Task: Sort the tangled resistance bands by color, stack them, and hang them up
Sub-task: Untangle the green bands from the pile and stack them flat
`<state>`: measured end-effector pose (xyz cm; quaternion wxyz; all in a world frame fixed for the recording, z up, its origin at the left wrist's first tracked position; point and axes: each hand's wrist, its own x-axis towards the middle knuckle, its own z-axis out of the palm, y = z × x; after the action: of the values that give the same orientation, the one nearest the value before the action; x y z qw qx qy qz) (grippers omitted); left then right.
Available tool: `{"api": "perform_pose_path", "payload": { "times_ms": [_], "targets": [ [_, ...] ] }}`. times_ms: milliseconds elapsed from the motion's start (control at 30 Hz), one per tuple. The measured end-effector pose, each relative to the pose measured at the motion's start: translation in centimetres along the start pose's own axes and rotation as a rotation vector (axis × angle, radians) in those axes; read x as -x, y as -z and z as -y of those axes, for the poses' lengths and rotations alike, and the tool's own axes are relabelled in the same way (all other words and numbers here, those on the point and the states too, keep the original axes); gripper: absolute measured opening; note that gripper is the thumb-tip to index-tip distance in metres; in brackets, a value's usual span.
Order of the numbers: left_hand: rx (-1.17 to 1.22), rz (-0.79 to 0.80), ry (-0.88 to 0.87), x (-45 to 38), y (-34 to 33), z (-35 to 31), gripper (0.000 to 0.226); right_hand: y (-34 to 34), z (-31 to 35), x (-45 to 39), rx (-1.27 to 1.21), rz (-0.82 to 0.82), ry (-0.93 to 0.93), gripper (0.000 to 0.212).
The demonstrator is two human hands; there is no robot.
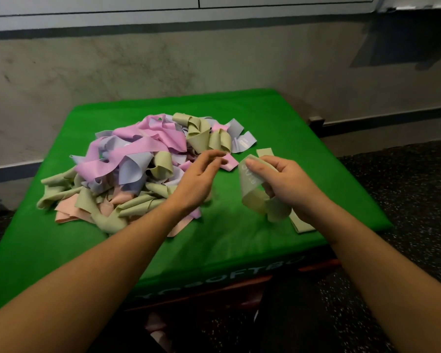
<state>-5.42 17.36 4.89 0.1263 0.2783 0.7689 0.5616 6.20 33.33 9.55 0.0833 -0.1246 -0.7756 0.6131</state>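
Right hand [288,184] gripped a soft, light green band [250,179]; left hand [201,177] was open w/ relaxed fingers, beside tangled pile [138,169]; best pinched at flat middle.

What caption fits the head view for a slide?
Right hand holds a green band beside the tangled pile; left hand reaches in.
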Motion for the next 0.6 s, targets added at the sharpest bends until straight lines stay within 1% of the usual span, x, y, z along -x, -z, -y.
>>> {"api": "perform_pose_path", "payload": {
  "times_ms": [67,100,167,233,300,367,400,467,500,600],
  "targets": [
    [0.105,0.06,0.004,1.8,-0.4,-2.3,0.044,0.0,0.4,0.6,0.025,0.005,0.006,0.024],
    [0.132,0.085,0.005,2.6,-0.6,-3.2,0.045,0.0,0.6,0.9,0.037,0.004,0.016,0.022],
    [0.142,0.094,-0.035,4.0,-0.9,-4.2,0.03,-0.1,1.0,1.6,0.049,0.002,0.046,0.016],
    [0.104,0.064,-0.075,5.1,-1.1,-4.8,0.016,-0.1,1.4,2.3,0.024,0.011,0.071,0.014],
    [0.164,0.031,-0.046,5.9,-0.8,-5.1,0.013,-0.1,1.9,3.2,0.016,0.032,0.067,0.013],
    [0.383,0.015,0.045,6.6,-0.4,-5.9,0.014,0.1,2.0,4.1,0.029,0.042,0.07,0.014],
    [0.464,0.03,0.064,7.1,-0.3,-6.4,0.014,0.1,2.1,4.5,0.035,0.037,0.075,0.01],
    [0.425,0.062,0.028,8.1,-0.6,-7.1,0.009,-0.1,2.3,5.2,0.039,0.053,0.094,0.005],
    [0.372,0.078,-0.002,8.6,-0.9,-7.2,0.012,-0.2,2.4,5.5,0.037,0.075,0.114,0.006],
    [0.3,0.114,-0.036,9.7,-1.6,-7.2,0.038,-0.3,2.8,6.4,0.019,0.12,0.161,0.013]
  ]
}}
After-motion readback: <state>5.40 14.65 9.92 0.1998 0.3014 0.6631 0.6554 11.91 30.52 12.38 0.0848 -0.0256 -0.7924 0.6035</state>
